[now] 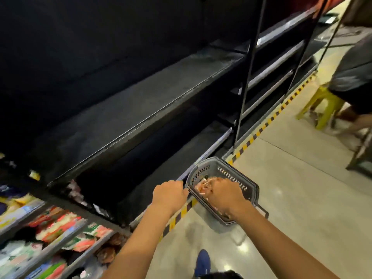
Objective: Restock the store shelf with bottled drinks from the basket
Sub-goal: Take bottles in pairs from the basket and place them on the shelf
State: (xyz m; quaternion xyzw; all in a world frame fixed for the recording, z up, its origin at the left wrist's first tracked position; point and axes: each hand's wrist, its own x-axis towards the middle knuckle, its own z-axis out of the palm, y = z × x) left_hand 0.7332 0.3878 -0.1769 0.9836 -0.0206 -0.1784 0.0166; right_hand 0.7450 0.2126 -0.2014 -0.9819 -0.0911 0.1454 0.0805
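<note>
Hands [168, 195] at basket [231, 175] on floor [291, 198]

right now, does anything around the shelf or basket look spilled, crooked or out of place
Nothing spilled or broken that I can see. The basket sits at the foot of the bare dark shelf, across the striped floor tape. The snack packets lower left look jumbled, though blur may exaggerate that.
</note>
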